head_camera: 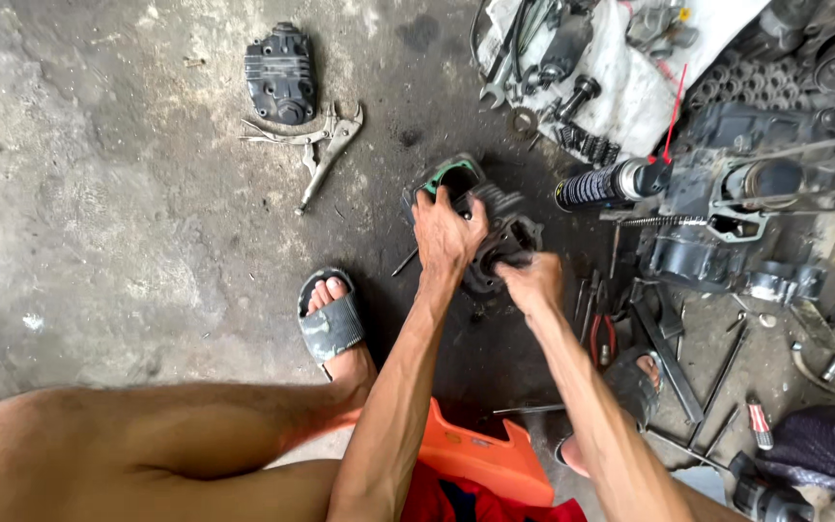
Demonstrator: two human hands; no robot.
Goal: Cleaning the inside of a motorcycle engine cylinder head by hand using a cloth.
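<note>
Both hands grip a dark finned engine cylinder (495,227) resting on the stained concrete floor (99,222) in the middle of the scene. The left hand (446,232) clasps its far end beside the green gasket (451,174); the right hand (532,280) closes on its near right side. Locking pliers (326,145) and a cylinder head cover (280,72) lie far left, a shock absorber (611,184) to the right.

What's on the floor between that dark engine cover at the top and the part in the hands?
In the head view, locking pliers lie between the engine cover and the finned cylinder; the rest is bare concrete.
</note>
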